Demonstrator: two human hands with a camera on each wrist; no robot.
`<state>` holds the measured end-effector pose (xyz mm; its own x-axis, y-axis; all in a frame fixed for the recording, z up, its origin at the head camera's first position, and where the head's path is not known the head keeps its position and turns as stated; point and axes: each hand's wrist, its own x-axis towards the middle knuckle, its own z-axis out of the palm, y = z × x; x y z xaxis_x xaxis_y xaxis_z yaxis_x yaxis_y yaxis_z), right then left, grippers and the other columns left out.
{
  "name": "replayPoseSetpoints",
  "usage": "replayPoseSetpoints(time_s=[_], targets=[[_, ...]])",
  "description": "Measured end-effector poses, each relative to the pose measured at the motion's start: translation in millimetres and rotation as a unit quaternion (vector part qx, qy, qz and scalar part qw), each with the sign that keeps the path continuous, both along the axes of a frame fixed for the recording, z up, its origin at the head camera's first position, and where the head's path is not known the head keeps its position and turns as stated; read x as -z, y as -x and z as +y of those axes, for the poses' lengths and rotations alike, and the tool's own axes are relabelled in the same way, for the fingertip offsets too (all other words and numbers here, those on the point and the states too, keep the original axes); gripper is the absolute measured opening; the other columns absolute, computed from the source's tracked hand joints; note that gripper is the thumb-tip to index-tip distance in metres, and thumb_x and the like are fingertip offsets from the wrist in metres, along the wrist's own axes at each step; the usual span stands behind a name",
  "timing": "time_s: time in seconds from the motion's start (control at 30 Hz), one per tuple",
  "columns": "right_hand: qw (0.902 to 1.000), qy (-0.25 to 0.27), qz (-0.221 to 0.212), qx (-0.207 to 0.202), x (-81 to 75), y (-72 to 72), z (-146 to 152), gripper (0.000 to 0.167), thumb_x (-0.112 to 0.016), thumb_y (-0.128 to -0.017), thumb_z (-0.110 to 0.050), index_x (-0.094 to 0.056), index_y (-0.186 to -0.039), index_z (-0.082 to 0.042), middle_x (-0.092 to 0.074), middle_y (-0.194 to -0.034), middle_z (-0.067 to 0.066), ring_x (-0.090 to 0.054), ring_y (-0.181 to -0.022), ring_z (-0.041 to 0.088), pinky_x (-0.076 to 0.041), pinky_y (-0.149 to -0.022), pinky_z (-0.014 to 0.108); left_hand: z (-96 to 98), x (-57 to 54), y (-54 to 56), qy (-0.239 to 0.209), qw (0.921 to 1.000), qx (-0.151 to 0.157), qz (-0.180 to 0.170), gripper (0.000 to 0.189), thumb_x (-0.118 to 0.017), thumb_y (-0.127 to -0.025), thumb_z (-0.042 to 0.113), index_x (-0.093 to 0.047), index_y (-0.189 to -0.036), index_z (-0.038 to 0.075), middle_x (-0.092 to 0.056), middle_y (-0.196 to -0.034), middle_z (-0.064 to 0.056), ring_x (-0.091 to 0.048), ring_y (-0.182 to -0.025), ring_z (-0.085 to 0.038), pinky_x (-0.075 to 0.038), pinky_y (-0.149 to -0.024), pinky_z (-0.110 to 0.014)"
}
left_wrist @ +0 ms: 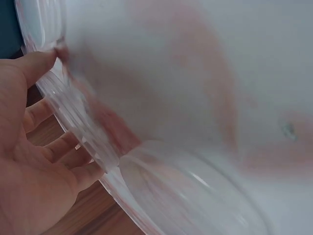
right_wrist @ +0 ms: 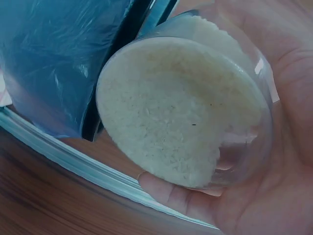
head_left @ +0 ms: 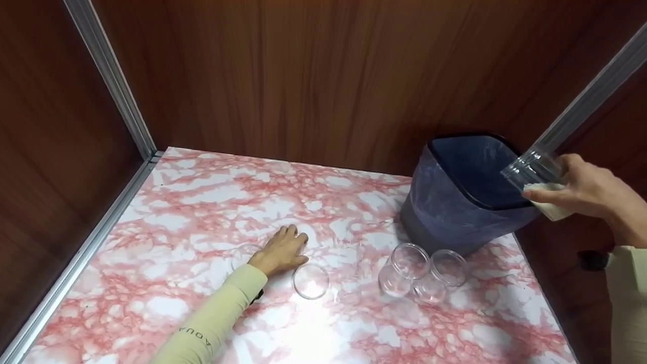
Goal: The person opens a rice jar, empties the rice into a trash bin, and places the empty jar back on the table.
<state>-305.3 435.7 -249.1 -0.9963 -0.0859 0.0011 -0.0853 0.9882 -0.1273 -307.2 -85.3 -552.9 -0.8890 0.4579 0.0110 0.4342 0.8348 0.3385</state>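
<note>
My right hand (head_left: 586,189) grips a clear plastic jar (head_left: 533,167), tilted with its mouth toward the dark bin (head_left: 450,194). Pale, rice-like grains (right_wrist: 166,112) cover much of the jar's base in the right wrist view, with a few dark specks among them. Over on the table, my left hand (head_left: 283,250) is low, fingers spread and slightly bent. Its fingertips lie along a clear ridged plastic edge (left_wrist: 83,122) in the left wrist view. Beside the thumb is a clear round rim (head_left: 311,281).
Two clear jars (head_left: 404,270) stand upright side by side in front of the bin, which has a translucent liner. The table (head_left: 212,192) has a red-and-white marbled top. Wood-grain panels (head_left: 283,86) and metal rails (head_left: 108,81) enclose it.
</note>
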Motion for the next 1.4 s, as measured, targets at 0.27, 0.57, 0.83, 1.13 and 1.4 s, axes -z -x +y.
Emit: replayPoseSetpoints(time_s=[0.27, 0.57, 0.83, 1.13, 1.4], targets=[[0.9997, -0.016, -0.012, 0.01, -4.4, 5.1, 3.7, 0.089, -0.07, -0.08, -0.062, -0.039, -0.121, 0.01, -0.057, -0.095, 0.028, -0.055, -0.081, 0.04, -0.042, -0.059, 0.037, -1.8, 0.1, 0.2, -0.021, 0.9996, 0.014, 0.013, 0.047, -0.074, -0.086, 0.04, -0.06, -0.118, 0.008, -0.049, -0.123, -0.02, -0.046, -0.11, -0.036, -0.043, -0.095, -0.05], [0.999, -0.038, -0.022, 0.011, -10.8, 5.2, 8.2, 0.081, -0.071, -0.079, -0.062, -0.041, -0.112, 0.006, -0.056, -0.086, 0.021, -0.053, -0.077, 0.036, -0.037, -0.057, 0.033, -1.6, -3.4, -1.8, -0.019, 0.9997, 0.014, -0.01, 0.051, -0.074, -0.085, 0.043, -0.06, -0.122, 0.01, -0.048, -0.123, -0.017, -0.044, -0.108, -0.034, -0.043, -0.091, -0.05], [0.9974, -0.055, -0.042, 0.017, -13.4, 8.1, 10.5, 0.098, -0.068, -0.078, -0.067, -0.035, -0.124, 0.013, -0.053, -0.102, 0.034, -0.054, -0.087, 0.047, -0.044, -0.064, 0.051, -2.1, -2.9, -1.8, -0.006, 0.9999, 0.002, -0.015, 0.051, -0.074, -0.084, 0.044, -0.061, -0.121, 0.011, -0.048, -0.121, -0.016, -0.043, -0.107, -0.033, -0.042, -0.087, -0.051], [0.9959, -0.069, -0.057, 0.01, -18.9, 13.0, 10.1, 0.092, -0.069, -0.079, -0.065, -0.038, -0.117, 0.013, -0.054, -0.092, 0.028, -0.054, -0.082, 0.045, -0.044, -0.06, 0.046, -3.2, -5.0, -3.7, -0.013, 0.9997, -0.002, -0.018, 0.048, -0.075, -0.084, 0.042, -0.061, -0.12, 0.012, -0.048, -0.123, -0.017, -0.043, -0.109, -0.034, -0.039, -0.086, -0.05], [0.9948, -0.081, -0.062, 0.002, -21.6, 15.3, 11.2, 0.087, -0.07, -0.078, -0.063, -0.042, -0.111, 0.013, -0.055, -0.087, 0.025, -0.054, -0.077, 0.042, -0.043, -0.058, 0.042, -1.5, -6.1, -3.8, 0.0, 0.9997, 0.002, -0.024, 0.048, -0.072, -0.086, 0.043, -0.06, -0.122, 0.012, -0.047, -0.128, -0.017, -0.043, -0.114, -0.035, -0.039, -0.089, -0.05]])
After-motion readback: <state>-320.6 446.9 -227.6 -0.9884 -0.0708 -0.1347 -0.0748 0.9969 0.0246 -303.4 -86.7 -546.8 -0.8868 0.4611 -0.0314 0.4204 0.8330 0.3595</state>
